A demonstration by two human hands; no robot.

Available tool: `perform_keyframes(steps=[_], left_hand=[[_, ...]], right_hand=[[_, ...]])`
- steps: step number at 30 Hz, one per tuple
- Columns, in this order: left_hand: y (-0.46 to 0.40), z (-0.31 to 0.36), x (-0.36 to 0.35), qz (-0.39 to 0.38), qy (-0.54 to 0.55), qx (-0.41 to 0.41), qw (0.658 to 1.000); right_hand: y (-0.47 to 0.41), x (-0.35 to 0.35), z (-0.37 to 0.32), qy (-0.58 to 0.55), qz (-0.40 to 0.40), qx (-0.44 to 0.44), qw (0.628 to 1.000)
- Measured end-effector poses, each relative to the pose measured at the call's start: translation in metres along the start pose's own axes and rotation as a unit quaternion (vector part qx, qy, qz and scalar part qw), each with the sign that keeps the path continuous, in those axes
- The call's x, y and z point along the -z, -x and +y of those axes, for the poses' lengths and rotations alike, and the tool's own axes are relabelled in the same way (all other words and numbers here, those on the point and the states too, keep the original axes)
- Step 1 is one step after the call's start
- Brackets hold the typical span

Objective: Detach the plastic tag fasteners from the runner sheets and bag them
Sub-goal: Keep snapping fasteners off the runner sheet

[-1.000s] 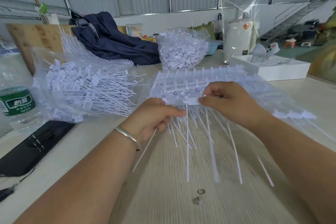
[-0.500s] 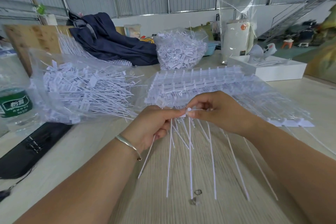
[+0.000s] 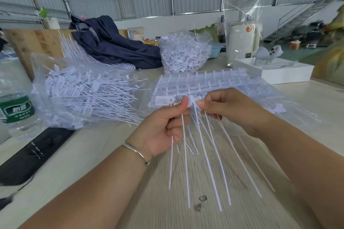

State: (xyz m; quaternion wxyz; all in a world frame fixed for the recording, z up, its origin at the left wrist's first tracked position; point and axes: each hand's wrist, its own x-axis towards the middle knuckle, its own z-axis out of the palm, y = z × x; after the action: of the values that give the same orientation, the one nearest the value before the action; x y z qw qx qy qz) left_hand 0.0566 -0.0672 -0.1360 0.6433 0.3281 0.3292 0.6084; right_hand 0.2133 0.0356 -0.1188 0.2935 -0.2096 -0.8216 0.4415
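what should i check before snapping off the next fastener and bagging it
1. Left hand holds detached fasteners: ok.
2. Right hand pinches a tag at the runner sheets edge: ok.
3. Tag fully broken free: cannot tell.
4. Collecting bag lies to the left on the table: ok.
5. Bag mouth open toward the hands: cannot tell.

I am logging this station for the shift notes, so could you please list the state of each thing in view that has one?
Left hand: grips a bunch of detached white plastic fasteners.
Right hand: pinches a fastener head at the white runner sheets.
Clear plastic bag on the left: lying flat, filled with loose fasteners.
Clear bag further back: heaped full.
Green-labelled water bottle: upright.
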Motion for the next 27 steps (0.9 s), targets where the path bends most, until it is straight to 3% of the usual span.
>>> perform_keyframes(steps=[3, 6, 9, 14, 21, 27], left_hand=[[-0.001, -0.004, -0.001, -0.073, 0.008, 0.039, 0.997], [-0.001, -0.004, 0.002, -0.078, -0.009, 0.051, 0.996], [0.001, 0.000, 0.004, -0.032, -0.012, 0.034, 0.999], [-0.003, -0.003, 0.005, 0.104, -0.106, -0.013, 0.989], [-0.007, -0.007, 0.009, 0.202, -0.245, -0.020, 0.948], [-0.004, 0.001, 0.009, 0.195, -0.335, -0.049, 0.920]], right_hand=[[0.003, -0.006, -0.003, -0.038, -0.031, 0.017, 0.999], [0.005, -0.008, -0.004, -0.043, -0.028, 0.019, 0.998], [0.003, -0.006, -0.002, -0.029, 0.002, 0.021, 0.999], [-0.002, 0.004, 0.007, 0.013, 0.114, 0.042, 0.992], [-0.002, -0.001, 0.011, 0.064, 0.095, 0.025, 0.993], [-0.002, 0.002, 0.009, -0.012, 0.066, 0.016, 0.998]])
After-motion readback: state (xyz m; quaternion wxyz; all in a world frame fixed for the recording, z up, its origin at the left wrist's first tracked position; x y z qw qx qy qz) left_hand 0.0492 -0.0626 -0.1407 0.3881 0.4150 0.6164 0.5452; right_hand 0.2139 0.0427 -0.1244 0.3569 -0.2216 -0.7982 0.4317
